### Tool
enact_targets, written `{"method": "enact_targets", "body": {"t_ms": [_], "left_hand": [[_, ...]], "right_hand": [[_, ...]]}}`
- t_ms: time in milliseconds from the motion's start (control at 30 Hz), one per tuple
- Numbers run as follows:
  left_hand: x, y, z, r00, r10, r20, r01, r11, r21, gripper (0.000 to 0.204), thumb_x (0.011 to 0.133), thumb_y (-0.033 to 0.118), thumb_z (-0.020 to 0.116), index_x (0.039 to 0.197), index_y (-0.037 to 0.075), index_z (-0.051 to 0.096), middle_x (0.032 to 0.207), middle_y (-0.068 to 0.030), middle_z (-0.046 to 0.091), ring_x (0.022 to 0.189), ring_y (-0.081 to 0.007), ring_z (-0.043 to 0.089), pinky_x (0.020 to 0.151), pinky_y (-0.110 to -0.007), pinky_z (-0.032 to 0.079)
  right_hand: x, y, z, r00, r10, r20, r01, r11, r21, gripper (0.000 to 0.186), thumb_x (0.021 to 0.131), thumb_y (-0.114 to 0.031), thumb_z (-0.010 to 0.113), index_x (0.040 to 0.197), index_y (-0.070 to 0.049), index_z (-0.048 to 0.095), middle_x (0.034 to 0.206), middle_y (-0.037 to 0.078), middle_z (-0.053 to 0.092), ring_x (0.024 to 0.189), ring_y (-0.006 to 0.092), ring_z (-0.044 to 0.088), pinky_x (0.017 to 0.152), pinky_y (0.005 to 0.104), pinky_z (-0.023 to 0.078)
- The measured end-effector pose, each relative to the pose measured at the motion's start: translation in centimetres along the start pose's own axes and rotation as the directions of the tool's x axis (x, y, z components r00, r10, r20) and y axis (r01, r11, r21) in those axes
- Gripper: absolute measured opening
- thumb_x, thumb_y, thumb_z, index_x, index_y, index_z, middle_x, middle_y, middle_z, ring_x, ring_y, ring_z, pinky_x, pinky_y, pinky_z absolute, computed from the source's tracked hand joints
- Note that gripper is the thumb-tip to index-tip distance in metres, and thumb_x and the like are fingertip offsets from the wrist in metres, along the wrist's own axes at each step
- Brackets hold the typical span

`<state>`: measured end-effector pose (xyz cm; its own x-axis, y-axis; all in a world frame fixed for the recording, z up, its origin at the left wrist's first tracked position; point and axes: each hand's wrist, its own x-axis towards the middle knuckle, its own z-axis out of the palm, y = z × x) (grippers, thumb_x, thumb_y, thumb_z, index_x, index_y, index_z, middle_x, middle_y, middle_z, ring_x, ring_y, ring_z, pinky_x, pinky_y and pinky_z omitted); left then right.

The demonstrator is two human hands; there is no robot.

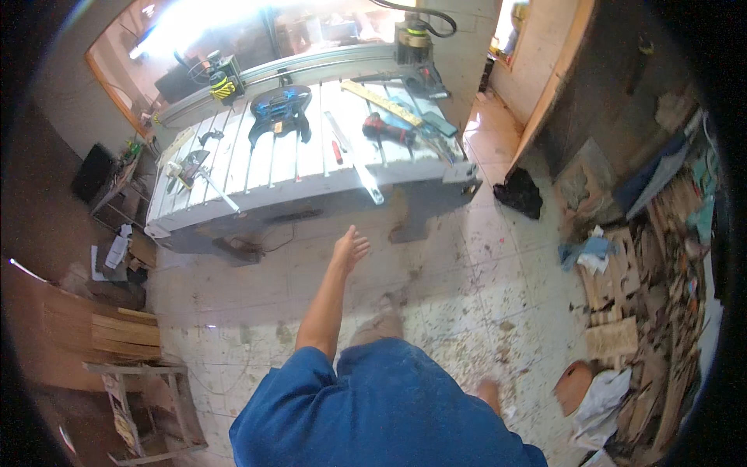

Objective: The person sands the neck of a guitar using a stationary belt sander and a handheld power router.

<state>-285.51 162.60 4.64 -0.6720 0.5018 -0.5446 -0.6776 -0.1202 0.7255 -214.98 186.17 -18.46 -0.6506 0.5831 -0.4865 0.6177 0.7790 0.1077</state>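
My left hand point(352, 247) reaches forward over the floor, short of the front edge of a white slatted machine bed point(233, 167). Its fingers are stretched out, and nothing shows in them. My right hand is out of view. Closest to the left hand is a long metal straightedge point(360, 170), its near end jutting over the bed's edge. Beside it lie a small red tool point(337, 152) and a red and black power drill point(387, 130). A dark guitar body point(280, 117) with blue parts on it rests farther back. Toward the left lies a metal square-like tool point(210, 183).
A gantry rail point(311, 65) spans the bed's far side. A yellow strip point(381, 103) lies at the bed's far right. Wood scraps point(654, 311) pile up along the right wall. A wooden frame point(148, 405) stands at lower left; a black bag point(519, 194) sits by the doorway.
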Motion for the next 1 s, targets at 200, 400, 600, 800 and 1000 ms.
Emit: {"method": "enact_targets", "body": {"t_ms": [200,400,600,800,1000], "left_hand": [[10.5,5.5,1.6,0.983,0.015,-0.183,-0.017,1.000,-0.011,0.063,0.107,0.046,0.049,0.149,0.001,0.037,0.136,-0.0246,0.057,0.119,-0.0342,0.062,0.096,-0.045,0.054],[15.0,7.2,9.1,0.924,0.188,-0.332,-0.203,0.979,-0.012,0.024,0.112,0.033,0.037,0.109,0.012,0.046,0.079,-0.0030,0.054,0.053,-0.0114,0.049,0.046,-0.029,0.047],[13.9,7.4,11.8,0.858,0.318,-0.403,-0.355,0.935,-0.019,0.031,0.111,0.040,0.039,0.101,0.013,0.048,0.068,0.0008,0.050,0.047,-0.0090,0.042,0.041,-0.026,0.037],[3.8,4.9,14.6,0.577,0.523,-0.627,-0.397,0.851,0.344,0.034,0.106,0.040,0.055,0.091,0.010,0.058,0.060,0.0028,0.047,0.050,-0.0059,0.043,0.046,-0.028,0.035],[-8.5,0.5,19.0,0.335,0.489,-0.806,-0.145,0.872,0.468,0.041,0.101,0.038,0.064,0.079,0.004,0.064,0.061,0.0048,0.048,0.056,-0.0059,0.040,0.052,-0.031,0.034]], "right_hand": [[4.1,-1.7,-12.2,0.902,0.115,0.416,-0.377,0.678,0.631,0.030,0.096,-0.033,0.059,0.091,-0.006,0.072,0.087,0.012,0.073,0.081,0.0291,0.070,0.071,0.0446,0.055],[15.4,0.2,-20.7,0.886,0.067,0.459,-0.382,0.669,0.638,0.029,0.097,-0.032,0.061,0.093,-0.005,0.072,0.086,0.012,0.073,0.080,0.0259,0.070,0.068,0.0410,0.056],[36.6,-1.0,-32.7,0.872,-0.203,0.445,-0.222,0.646,0.730,0.029,0.097,-0.031,0.062,0.096,-0.005,0.073,0.084,0.013,0.072,0.079,0.0227,0.070,0.065,0.0373,0.056],[55.3,-10.3,-60.1,0.870,-0.481,0.104,0.221,0.570,0.791,0.026,0.098,-0.027,0.065,0.085,-0.004,0.068,0.068,0.002,0.059,0.056,0.0106,0.053,0.051,0.0270,0.043],[43.3,-28.5,-72.5,0.294,-0.956,0.008,0.446,0.145,0.883,0.019,0.103,-0.020,0.063,0.097,-0.003,0.064,0.078,-0.002,0.058,0.068,0.0066,0.051,0.061,0.0227,0.041]]}}
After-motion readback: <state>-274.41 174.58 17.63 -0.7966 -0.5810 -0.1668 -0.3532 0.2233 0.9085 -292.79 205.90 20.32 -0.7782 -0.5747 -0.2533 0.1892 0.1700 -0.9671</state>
